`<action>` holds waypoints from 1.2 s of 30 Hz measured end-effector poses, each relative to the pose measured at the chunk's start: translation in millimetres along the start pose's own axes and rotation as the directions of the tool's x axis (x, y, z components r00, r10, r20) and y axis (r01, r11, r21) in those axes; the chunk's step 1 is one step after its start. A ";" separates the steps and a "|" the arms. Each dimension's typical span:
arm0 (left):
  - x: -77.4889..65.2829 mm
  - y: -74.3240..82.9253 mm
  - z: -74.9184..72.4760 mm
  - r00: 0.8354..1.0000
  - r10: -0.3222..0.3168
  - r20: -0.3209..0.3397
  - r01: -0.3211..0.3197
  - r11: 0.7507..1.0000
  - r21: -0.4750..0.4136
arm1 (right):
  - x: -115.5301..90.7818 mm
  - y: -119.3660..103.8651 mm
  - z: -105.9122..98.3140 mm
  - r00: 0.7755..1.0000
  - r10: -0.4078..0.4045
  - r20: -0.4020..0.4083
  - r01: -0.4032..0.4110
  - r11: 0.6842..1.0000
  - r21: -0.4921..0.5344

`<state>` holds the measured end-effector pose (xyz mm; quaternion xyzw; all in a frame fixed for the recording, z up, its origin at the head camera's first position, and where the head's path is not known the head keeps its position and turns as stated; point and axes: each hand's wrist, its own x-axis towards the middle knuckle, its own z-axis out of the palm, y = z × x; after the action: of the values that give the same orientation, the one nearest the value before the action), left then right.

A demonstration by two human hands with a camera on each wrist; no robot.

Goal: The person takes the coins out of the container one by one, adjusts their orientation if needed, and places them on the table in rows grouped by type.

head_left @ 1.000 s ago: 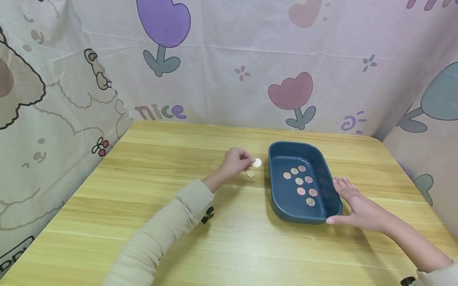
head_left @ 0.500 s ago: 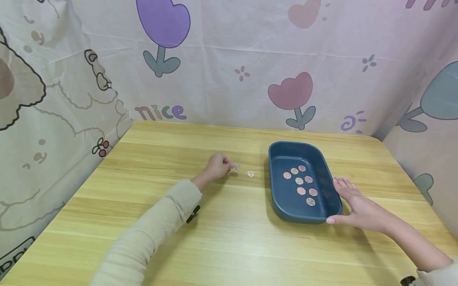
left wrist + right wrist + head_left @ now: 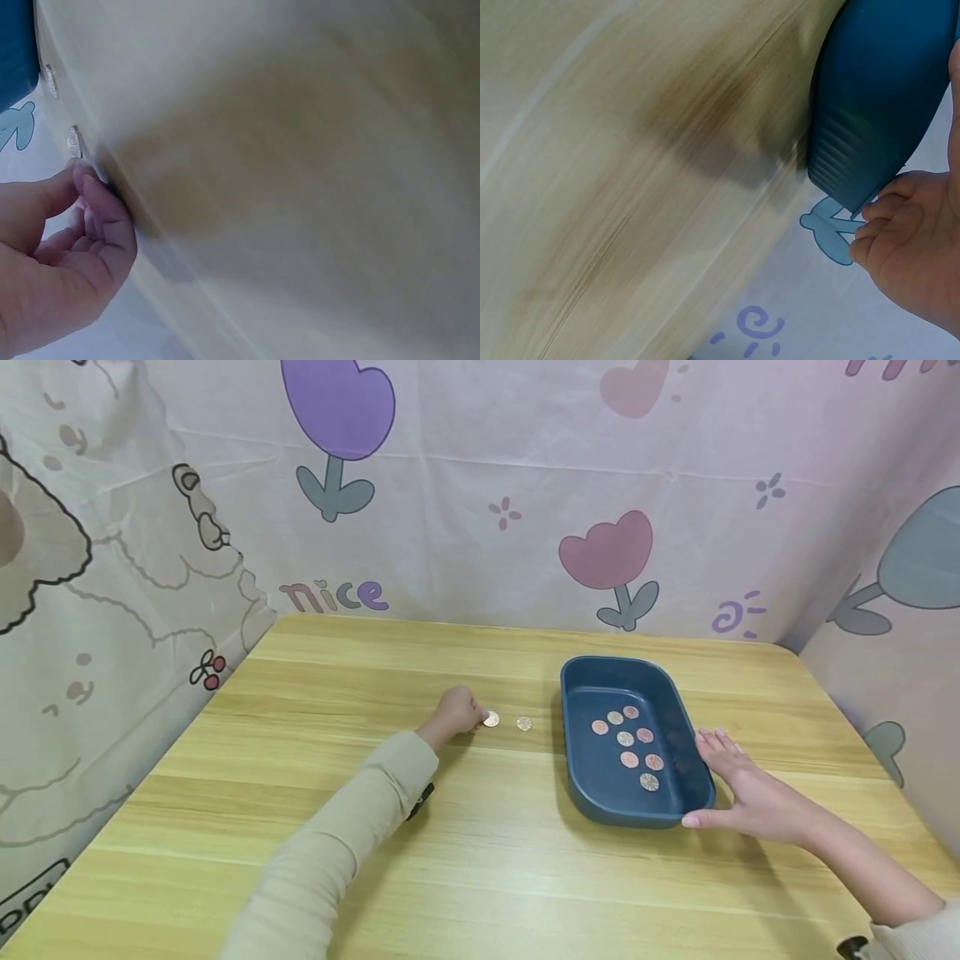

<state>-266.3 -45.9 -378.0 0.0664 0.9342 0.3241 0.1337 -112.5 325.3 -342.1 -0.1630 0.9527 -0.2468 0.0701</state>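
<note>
Pinching with thumb and forefinger, the left-hand grip (image 3: 458, 710) holds the edge of a pale coin (image 3: 491, 719) at the tabletop (image 3: 510, 877), left of a blue tray (image 3: 588, 768); whether the coin lies flat or is held just off the surface cannot be told. Just to its right, not touching it, lies a second coin (image 3: 524, 724), between it and the tray's left wall. The step in hand looks like setting the pale coin down in line with its neighbour, which calls for easing the pinch without nudging either piece. A further pick would probably turn to the tray, where eight more coins (image 3: 625, 738), some pale and some coppery, lie scattered on the bottom; the raised rim asks for a lift over it and an approach from above. The right hand (image 3: 742, 789), its fingers straight and thumb spread, rests against the tray's right side and near corner, apparently steadying it. Farther out, the most room for moving lies left of the held coin and in front of the tray. Behind, the tabletop's far edge meets a printed cloth (image 3: 465, 460), well apart from the coins, while the left sleeve (image 3: 352, 827) crosses the near side.
</note>
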 end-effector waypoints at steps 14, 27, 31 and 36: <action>0.7 12.2 1.9 0.993 -0.112 -0.046 0.118 0.981 0.151 | 0.5 -0.5 1.4 1.000 -0.005 -0.004 0.005 1.000 0.003; -11.9 34.3 -13.8 0.962 0.178 -0.208 -0.220 0.954 -0.204 | -0.7 0.6 0.8 1.000 -0.010 -0.009 0.010 1.000 -0.002; -14.9 47.9 -10.7 0.947 0.247 -0.208 -0.296 0.921 -0.253 | -0.9 0.5 0.7 1.000 -0.007 -0.009 0.007 1.000 -0.003; -22.2 67.9 -2.1 0.935 0.284 -0.210 -0.337 0.898 -0.284 | 0.1 0.0 0.2 1.000 -0.003 -0.006 0.003 1.000 -0.010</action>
<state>-243.1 1.2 -329.5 0.1660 0.8553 0.4906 0.0121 -112.5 325.1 -342.3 -0.1641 0.9538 -0.2429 0.0660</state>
